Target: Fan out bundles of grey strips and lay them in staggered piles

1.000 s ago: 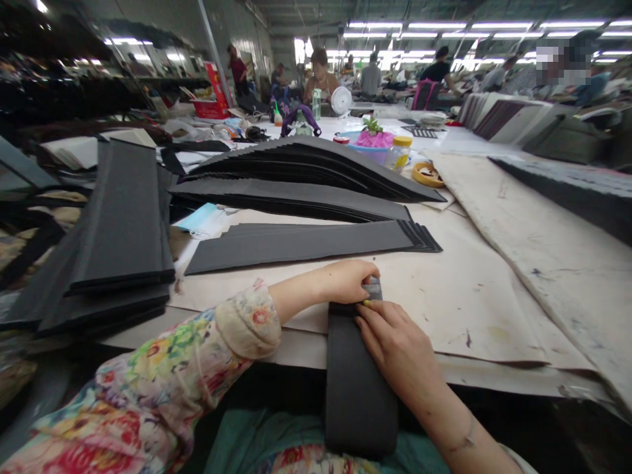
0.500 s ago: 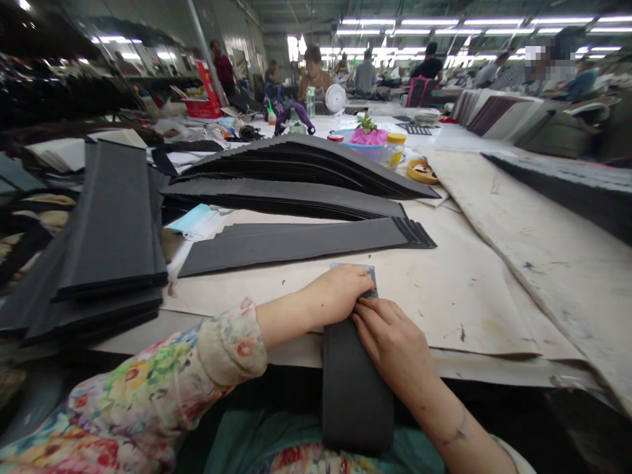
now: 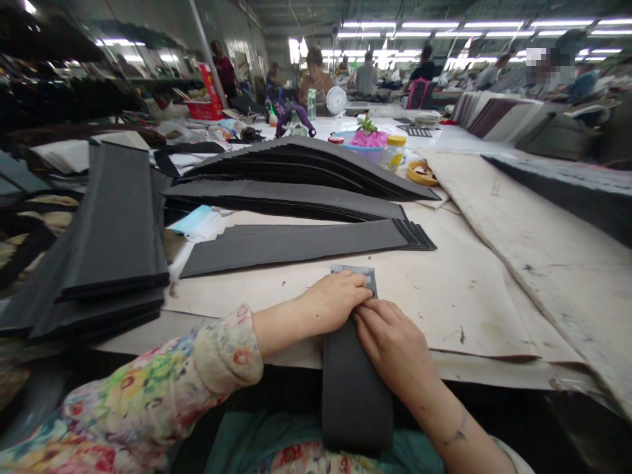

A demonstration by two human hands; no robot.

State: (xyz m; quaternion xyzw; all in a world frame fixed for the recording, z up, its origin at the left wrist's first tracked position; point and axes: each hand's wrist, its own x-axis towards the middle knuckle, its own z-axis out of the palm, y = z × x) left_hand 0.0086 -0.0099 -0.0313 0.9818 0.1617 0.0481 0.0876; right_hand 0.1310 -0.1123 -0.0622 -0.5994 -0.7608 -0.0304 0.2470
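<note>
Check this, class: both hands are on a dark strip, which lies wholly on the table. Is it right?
No. The dark strip is not wholly on the table: the head view shows its near end past the table's edge. The left hand and right hand are on it.

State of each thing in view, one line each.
Dark strip: far end on table, near end overhanging
Left hand: on strip, fingers bent
Right hand: on strip, beside left hand
Front strips: fanned, lying flat
Rearmost stack: arched
Left pile: stacked unevenly
Yellow-lidded jar: upright, lid on
White fan: upright; running or not, unclear
</note>
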